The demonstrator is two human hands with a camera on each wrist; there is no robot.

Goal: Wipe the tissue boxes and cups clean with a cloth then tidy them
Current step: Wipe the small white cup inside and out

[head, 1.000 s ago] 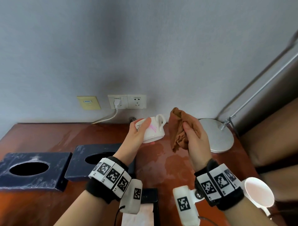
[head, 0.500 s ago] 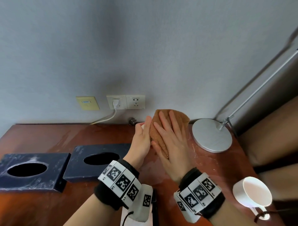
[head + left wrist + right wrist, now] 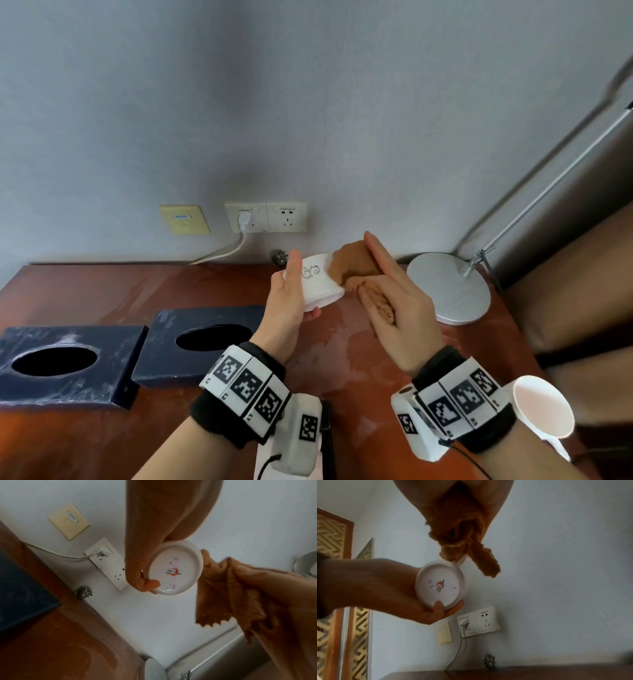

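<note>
Above the middle of a reddish-brown wooden table (image 3: 102,291), a person holds a white ceramic cup with a grey scroll motif (image 3: 320,282) on its side, its base facing the wrist cameras. The left hand (image 3: 291,301) grips the cup, thumb along the near side and fingers curled under the base rim. The right hand (image 3: 394,301), fingers mostly straight, presses a crumpled tan-brown cloth (image 3: 356,267) against the cup's right side; part of the cloth is bunched in its palm. At nine o'clock from the hands lie two flat, dark navy tissue boxes with oval openings (image 3: 65,363), side by side on the table. At five o'clock, near the table's front right edge, a second white cup (image 3: 544,407) waits. At two o'clock stands the round silver base of a lamp (image 3: 455,294). The step in hand appears to be wiping the held cup's outer wall. The next move likely calls for turning the cup in the left hand so the cloth reaches unwiped sides, keeping a firm grip.
</note>
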